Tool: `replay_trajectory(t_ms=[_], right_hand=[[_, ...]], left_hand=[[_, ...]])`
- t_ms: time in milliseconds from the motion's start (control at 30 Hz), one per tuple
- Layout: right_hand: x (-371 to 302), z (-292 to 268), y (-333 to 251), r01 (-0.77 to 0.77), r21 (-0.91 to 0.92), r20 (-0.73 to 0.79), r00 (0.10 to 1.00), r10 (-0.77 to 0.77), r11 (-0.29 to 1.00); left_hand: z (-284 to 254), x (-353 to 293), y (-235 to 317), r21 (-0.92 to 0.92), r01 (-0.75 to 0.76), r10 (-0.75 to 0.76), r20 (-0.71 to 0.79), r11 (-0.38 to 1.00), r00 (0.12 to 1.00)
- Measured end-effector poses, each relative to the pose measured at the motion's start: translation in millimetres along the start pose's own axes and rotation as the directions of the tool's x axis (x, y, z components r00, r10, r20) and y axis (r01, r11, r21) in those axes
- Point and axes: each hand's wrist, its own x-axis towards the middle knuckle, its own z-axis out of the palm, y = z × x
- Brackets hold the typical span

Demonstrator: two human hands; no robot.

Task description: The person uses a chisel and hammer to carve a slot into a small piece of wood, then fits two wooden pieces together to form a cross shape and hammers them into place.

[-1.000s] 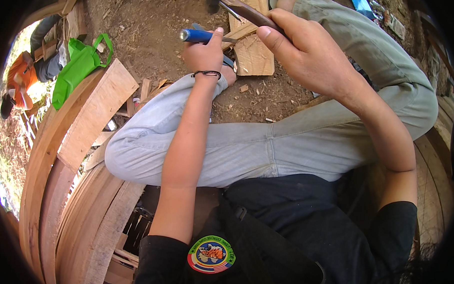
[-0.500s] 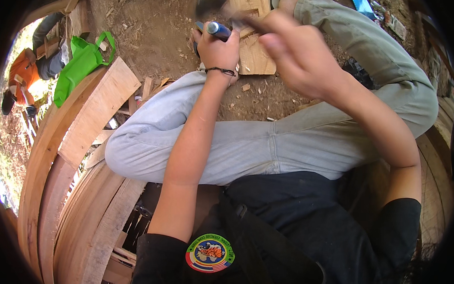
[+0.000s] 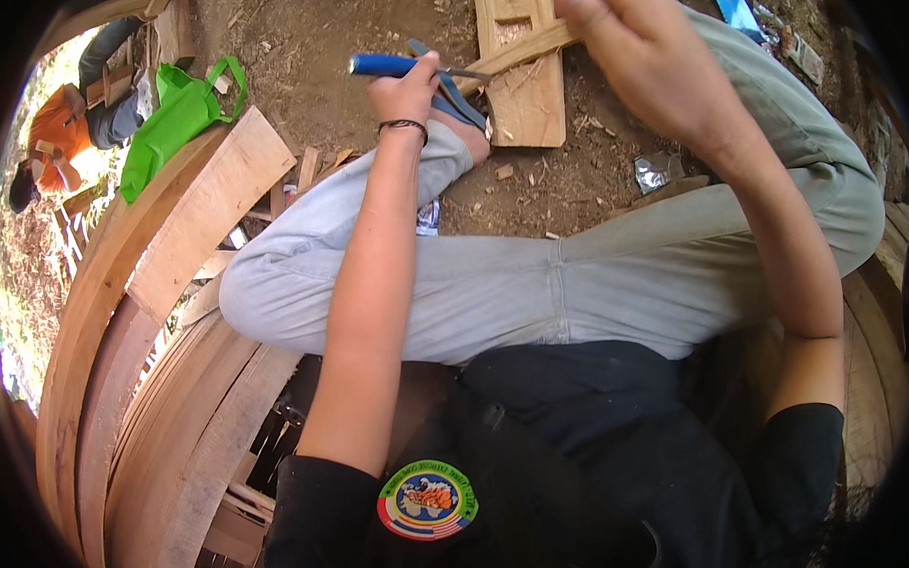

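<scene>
Holding the chisel [image 3: 380, 65], the left hand [image 3: 405, 94] was closed around its blue handle, thumb laid along the steel end. Right hand [image 3: 654, 66] was up beyond the board's right edge, curled, fingers cut off by the frame; couldn't tell how tightly it closed or what it had hold of.

Board [image 3: 531, 111] lay flat on the ground [image 3: 327, 59], recess [image 3: 511, 29] toward its far edge. Strip [image 3: 528, 52] crossed it on a slant, overhanging the left edge. Chisel tip was by that same left edge, near the strip's low end; couldn't tell whether it touched wood.

Risks as I read them:
- Shaft sat almost level, so any push would likely have skidded the tip along the wood instead of biting.
- Foot [image 3: 462, 136] in a sandal [image 3: 463, 104] was right beside the board's left edge, mostly bare. A slip off that edge could have cut it.
- No clamp seen on strip or board. Loose strip could have rolled or kicked under load; board could have shifted on the uneven, chip-strewn dirt.
- Left knuckles sat close to the handle's end, no glove. A knock off-line from the right side would probably have caught them.
</scene>
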Motion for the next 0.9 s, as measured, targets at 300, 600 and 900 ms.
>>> replay_trajectory(t_ms=[300,600,900], right_hand=[[6,-15,-11,-0.161,0.023,-0.016,0.987,0.161,0.987],[3,-12,-13,-0.243,0.097,0.058,0.969,0.238,0.965],[4,-13,-16,-0.234,0.09,0.058,0.972,0.229,0.968]], left_hand=[[3,-1,25,-0.197,0.102,-0.098,0.029,0.975,0.995],[20,-16,34,0.065,-0.202,0.193,0.115,0.977,0.974],[21,-14,24,0.186,-0.361,0.34,0.139,0.914,0.93]])
